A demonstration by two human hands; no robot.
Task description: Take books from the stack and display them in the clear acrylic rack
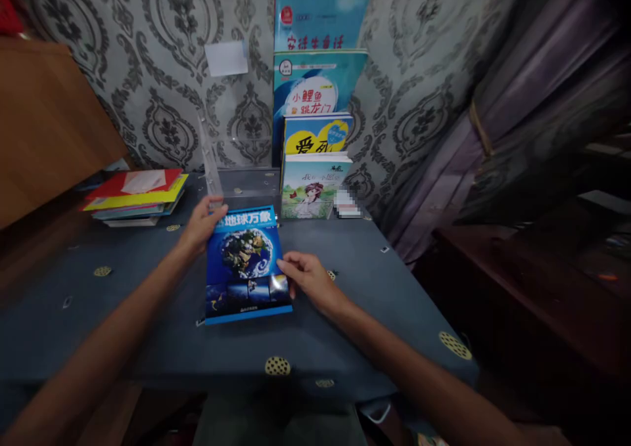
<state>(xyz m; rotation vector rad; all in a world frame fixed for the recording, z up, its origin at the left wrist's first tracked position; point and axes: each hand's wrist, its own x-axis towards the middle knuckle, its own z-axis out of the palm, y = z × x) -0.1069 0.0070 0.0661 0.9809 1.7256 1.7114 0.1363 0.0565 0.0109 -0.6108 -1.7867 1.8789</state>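
A blue book (249, 255) with a picture of the earth on its cover is held up, slightly tilted, above the dark tablecloth. At its upper left edge my left hand (203, 223) is closed on it, thumb over the cover. My right hand (308, 276) pinches the book's right edge, with the thumb in front. Just behind the book stands a clear plastic holder (211, 163). Several books stand upright in a stepped row to the right of that, the front one a pale green book (311, 186) with a drawn figure.
A stack of books and folders (138, 193), with red and yellow ones on top, lies at the table's left. The patterned wall (167, 71) rises behind the table (162, 321). A purple curtain (444, 144) hangs to the right, above a dark wooden piece of furniture (517, 288).
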